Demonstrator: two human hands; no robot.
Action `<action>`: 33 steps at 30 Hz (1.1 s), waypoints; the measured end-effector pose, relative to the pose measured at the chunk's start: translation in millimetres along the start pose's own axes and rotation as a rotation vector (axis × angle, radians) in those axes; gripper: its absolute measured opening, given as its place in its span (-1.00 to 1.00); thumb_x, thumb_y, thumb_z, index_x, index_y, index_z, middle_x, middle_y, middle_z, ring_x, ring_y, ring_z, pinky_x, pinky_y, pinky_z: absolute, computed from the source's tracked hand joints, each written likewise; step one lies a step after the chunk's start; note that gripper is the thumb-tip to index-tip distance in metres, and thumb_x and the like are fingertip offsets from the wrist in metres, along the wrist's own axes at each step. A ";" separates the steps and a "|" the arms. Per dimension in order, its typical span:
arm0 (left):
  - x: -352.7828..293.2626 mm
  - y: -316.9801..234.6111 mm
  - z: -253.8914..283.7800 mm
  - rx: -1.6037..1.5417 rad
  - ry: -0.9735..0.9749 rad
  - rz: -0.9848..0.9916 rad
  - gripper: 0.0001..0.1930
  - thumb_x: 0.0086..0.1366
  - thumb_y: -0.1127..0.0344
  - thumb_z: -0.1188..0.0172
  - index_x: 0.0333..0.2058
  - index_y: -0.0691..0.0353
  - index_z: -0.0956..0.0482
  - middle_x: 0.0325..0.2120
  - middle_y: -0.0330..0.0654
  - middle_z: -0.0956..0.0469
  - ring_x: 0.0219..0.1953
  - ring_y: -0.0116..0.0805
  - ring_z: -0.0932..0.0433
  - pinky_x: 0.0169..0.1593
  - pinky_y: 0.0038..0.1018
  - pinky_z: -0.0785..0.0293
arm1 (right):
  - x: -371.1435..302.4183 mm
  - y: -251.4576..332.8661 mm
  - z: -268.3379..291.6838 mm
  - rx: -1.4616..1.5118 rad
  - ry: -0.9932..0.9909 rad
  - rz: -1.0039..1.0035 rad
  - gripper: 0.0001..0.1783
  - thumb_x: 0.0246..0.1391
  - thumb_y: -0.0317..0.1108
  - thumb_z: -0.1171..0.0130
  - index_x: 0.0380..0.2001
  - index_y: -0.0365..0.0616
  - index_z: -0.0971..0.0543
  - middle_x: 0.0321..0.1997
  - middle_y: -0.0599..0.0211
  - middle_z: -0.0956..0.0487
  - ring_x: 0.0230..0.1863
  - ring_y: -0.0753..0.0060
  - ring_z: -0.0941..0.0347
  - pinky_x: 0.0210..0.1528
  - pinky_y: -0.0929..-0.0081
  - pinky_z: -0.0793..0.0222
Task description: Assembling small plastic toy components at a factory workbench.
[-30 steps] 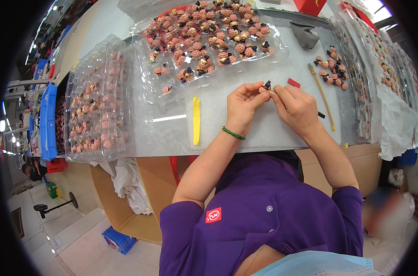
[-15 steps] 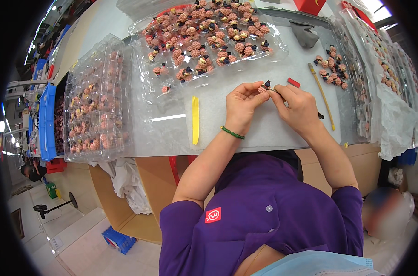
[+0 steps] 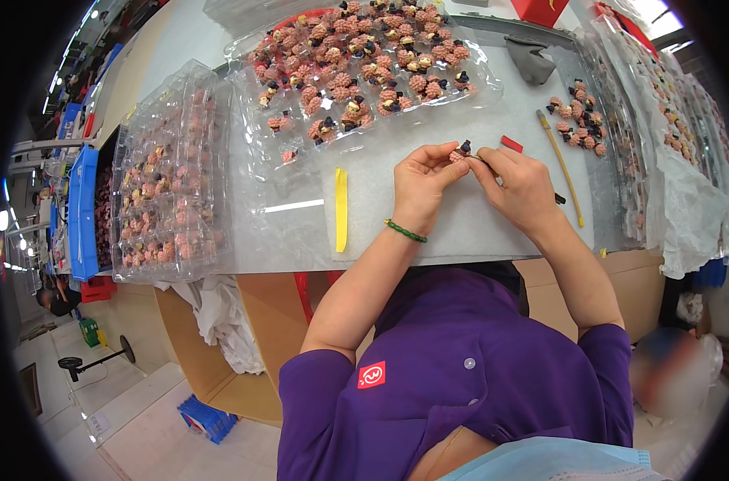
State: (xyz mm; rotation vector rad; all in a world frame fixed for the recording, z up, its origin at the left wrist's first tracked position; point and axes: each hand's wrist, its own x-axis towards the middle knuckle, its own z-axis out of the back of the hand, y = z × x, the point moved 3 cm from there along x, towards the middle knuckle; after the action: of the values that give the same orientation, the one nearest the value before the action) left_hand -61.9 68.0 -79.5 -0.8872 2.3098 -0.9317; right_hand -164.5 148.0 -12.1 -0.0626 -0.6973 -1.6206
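Between the thumb and fingers of my left hand (image 3: 425, 180) is a small figurine (image 3: 460, 152) with a bumpy pink body and a dark blue top. My right hand (image 3: 518, 188) is closed on a slim tool with a dark end (image 3: 559, 199) poking out behind the palm. The tool's thin front part meets the figurine, but its kind cannot be made out. Both hands are close together above a white mat (image 3: 453, 224). Just beyond my right fingers lies a small red block (image 3: 511, 144).
A clear tray (image 3: 481, 92) of similar figurines stands at the back, with stacked trays (image 3: 172, 180) at left. On the right are a yellow-handled brush (image 3: 561, 164), loose figurines (image 3: 579, 116) and more trays (image 3: 621, 136). A yellow strip (image 3: 341, 210) and grey cloth (image 3: 530, 60) lie on the table.
The figurine has turned slightly in my left fingers, and my right hand has shifted a little with the tool. Everything else stays put.
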 end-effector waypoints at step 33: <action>-0.4 -0.9 -0.1 -0.007 -0.017 0.014 -0.71 -0.02 0.67 -0.18 -0.25 0.44 -0.45 -0.40 -0.14 -0.51 -0.36 -0.47 -0.50 -0.20 -0.59 -0.48 | 0.0 -3.4 -3.7 0.062 -0.025 -0.080 -0.87 -0.12 -0.39 -0.18 -0.49 -0.23 -0.51 -0.61 0.21 -0.48 -0.62 0.22 -0.42 -0.60 0.43 -0.29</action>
State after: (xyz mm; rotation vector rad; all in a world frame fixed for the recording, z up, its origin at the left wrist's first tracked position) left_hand -61.4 67.9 -78.7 -0.8778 2.3035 -0.9072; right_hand -166.4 146.2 -16.5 -0.0095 -0.7774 -1.6755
